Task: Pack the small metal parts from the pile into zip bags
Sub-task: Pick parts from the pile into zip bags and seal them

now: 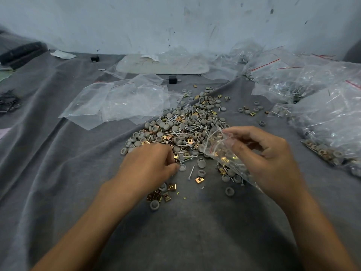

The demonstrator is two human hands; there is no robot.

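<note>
A pile of small parts [179, 128] lies in the middle of the grey cloth: grey round caps, brass square clips and silver screws. My left hand [150, 165] rests on the near edge of the pile, fingers curled over some parts; what it grips is hidden. My right hand [267, 153] holds a clear zip bag [220, 147] with a red strip, its mouth turned toward the pile. A few brass clips and caps lie inside the bag. Loose caps and clips [164, 194] are scattered near my left wrist.
Empty zip bags [121, 102] lie at the back left of the pile. Filled bags [328, 114] are heaped along the right side. A small black block [172, 79] and a white tray [162, 64] sit near the wall. Black parts [7, 102] lie at far left.
</note>
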